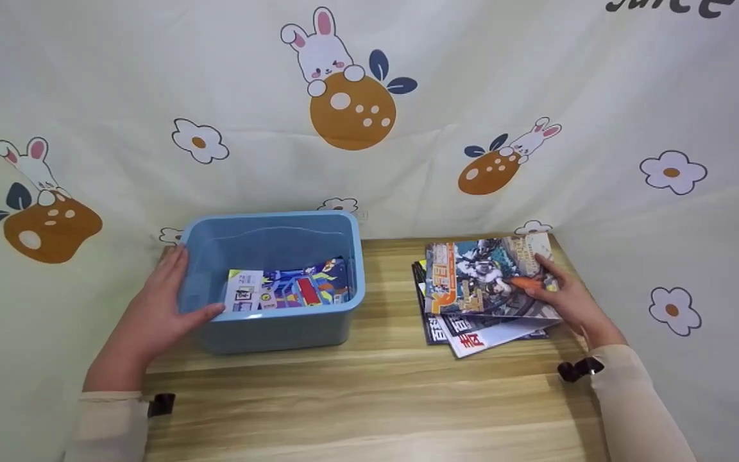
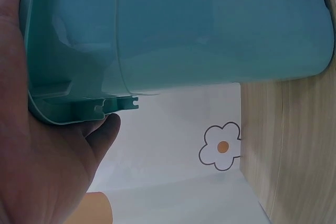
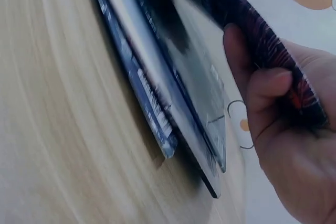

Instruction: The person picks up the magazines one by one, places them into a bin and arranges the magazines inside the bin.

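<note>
My left hand (image 1: pixel 163 307) grips the left rim of a blue plastic bin (image 1: pixel 273 333), its thumb over the front corner. The left wrist view shows that hand (image 2: pixel 42 166) around the edge of the bin (image 2: pixel 210 24). Inside the bin lies a colourful magazine (image 1: pixel 305 289). On the right, my right hand (image 1: pixel 568 305) pinches the right edge of a magazine (image 1: pixel 472 276) with a figure on its cover. In the right wrist view this magazine (image 3: pixel 257 35) is tilted up from the magazines under it (image 3: pixel 152 77).
Several other magazines (image 1: pixel 498 333) lie fanned on the wooden table (image 1: pixel 369 398) beneath the held one. A pale curtain (image 1: pixel 241 77) printed with rabbits, oranges and flowers hangs behind and at both sides. A strip of table separates bin and stack.
</note>
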Motion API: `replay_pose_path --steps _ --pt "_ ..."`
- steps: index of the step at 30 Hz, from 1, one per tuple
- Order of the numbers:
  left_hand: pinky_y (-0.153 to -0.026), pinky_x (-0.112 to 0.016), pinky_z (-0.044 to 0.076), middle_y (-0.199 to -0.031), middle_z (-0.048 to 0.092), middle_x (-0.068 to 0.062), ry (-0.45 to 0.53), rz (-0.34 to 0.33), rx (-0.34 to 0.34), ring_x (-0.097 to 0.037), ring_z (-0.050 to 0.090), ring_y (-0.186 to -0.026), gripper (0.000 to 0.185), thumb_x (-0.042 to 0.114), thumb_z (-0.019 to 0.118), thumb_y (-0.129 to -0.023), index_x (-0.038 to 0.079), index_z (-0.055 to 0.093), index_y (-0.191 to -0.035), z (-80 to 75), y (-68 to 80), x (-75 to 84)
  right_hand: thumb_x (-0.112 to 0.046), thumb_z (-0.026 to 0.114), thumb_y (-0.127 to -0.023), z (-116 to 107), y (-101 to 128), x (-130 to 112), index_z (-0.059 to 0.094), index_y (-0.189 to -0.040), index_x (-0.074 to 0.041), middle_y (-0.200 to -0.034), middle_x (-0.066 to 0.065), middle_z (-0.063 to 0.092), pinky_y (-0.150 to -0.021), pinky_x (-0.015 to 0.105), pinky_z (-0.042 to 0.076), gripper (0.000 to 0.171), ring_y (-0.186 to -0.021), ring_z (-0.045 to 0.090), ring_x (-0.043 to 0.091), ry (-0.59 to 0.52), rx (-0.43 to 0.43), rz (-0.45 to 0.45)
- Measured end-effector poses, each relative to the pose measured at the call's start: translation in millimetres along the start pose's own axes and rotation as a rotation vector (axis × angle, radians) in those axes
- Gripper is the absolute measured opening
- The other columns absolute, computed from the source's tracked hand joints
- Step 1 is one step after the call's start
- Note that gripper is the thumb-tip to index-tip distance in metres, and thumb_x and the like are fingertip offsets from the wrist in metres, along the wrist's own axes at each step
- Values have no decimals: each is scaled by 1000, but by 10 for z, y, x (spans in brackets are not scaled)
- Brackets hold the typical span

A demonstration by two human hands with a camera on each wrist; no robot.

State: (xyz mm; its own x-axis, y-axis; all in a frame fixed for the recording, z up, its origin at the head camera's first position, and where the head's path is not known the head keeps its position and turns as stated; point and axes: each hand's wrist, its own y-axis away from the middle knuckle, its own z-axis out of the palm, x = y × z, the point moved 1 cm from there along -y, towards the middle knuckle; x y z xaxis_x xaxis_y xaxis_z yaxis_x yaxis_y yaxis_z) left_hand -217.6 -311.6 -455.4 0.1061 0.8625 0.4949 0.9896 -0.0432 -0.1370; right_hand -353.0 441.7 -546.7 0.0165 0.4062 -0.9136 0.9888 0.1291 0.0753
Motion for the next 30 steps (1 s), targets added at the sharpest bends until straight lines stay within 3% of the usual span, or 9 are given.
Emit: replay_pose_path --steps 4,7,15,19,24,30 --pt "-111 -89 30 -184 5 -22 5 6 7 -54 9 -167 128 73 76 -92 7 9 -178 -8 -11 -2 -4 74 -105 22 24 -60 21 -179 -18 -184 22 2 -97 15 55 92 -161 22 45 -117 6 -13" --pt "-111 -89 30 -185 4 -21 6 6 5 -53 9 -167 129 74 76 -91 7 8 -178 -14 -14 -6 -7 77 -105 60 55 -133 21 -179 -19 -185 17 0 -100 15 55 93 -164 15 43 -153 6 -15" --pt "-111 -89 29 -185 2 -20 10 2 7 -52 6 -168 129 75 76 -92 7 7 -178 -19 11 -34 -5 77 -103 237 83 -319 26 -178 -19 -185 18 6 -103 24 59 91 -148 45 32 -226 1 -32" --pt "-110 -89 29 -185 1 -19 11 -6 5 -53 6 -168 129 76 75 -91 8 6 -178 -6 14 -34 0 77 -101 341 80 -421 31 -176 -19 -185 16 6 -101 24 59 90 -142 46 22 -257 30 -48" --pt "-112 -88 29 -185 3 -20 20 3 -1 -52 7 -168 129 74 76 -92 6 8 -177 -1 7 -30 1 78 -101 441 106 -582 32 -176 -20 -181 18 19 -95 27 62 91 -128 61 19 -315 34 -56" --pt "-114 -88 29 -185 4 -21 12 11 1 -51 7 -168 129 74 76 -91 5 9 -177 0 -8 -34 -2 80 -100 519 137 -786 33 -176 -23 -181 17 19 -93 30 64 91 -118 69 18 -340 29 -48"
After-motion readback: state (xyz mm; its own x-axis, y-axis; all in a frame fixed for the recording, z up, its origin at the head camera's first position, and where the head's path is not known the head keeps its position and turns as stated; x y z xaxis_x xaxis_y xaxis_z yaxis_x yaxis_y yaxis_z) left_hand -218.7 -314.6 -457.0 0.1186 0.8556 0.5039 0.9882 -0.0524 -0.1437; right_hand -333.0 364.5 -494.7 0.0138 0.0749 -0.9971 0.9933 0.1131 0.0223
